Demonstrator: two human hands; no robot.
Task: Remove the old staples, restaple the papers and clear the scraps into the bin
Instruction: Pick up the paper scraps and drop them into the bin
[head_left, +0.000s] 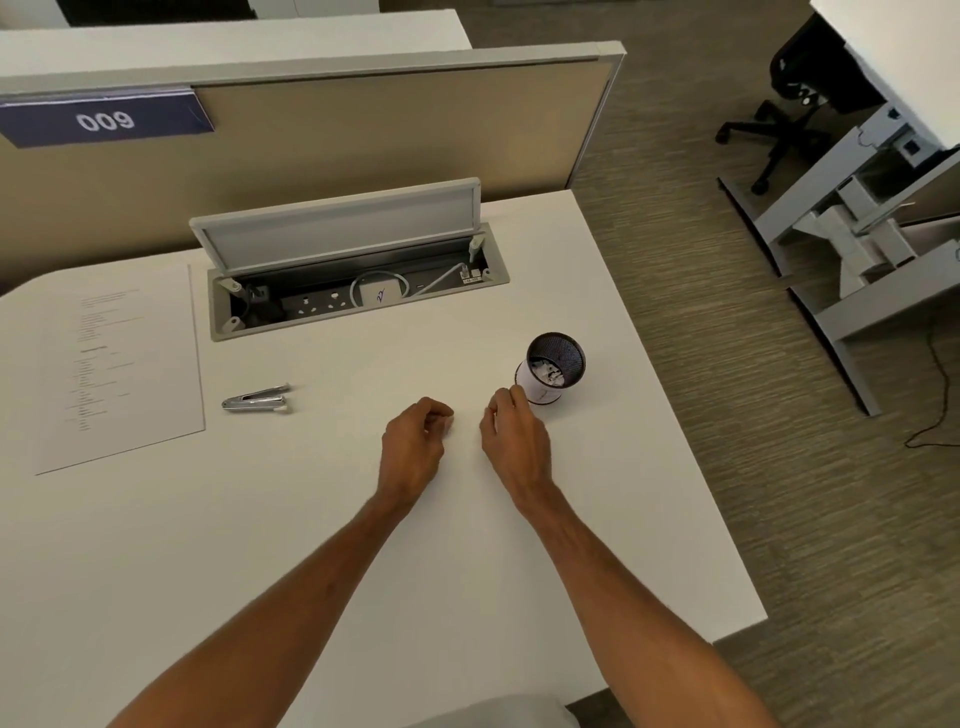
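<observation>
A printed stack of papers (124, 364) lies flat at the left of the white desk (311, 519). To its right lies a silver stapler (257, 400) on its side. A small black mesh bin (551, 370) stands at the right, with crumpled white scraps inside. My left hand (415, 447) rests on the desk at the centre, fingers curled around a small white scrap. My right hand (514, 436) is just left of the bin, its fingertips pinched together near the bin's base; whether it holds anything is hidden.
An open cable box (353, 291) with sockets and a white charger sits in the desk behind the hands, its lid raised. A beige partition (363, 135) stands at the back. The desk's right edge runs close beside the bin. An office chair (779, 119) stands across the aisle.
</observation>
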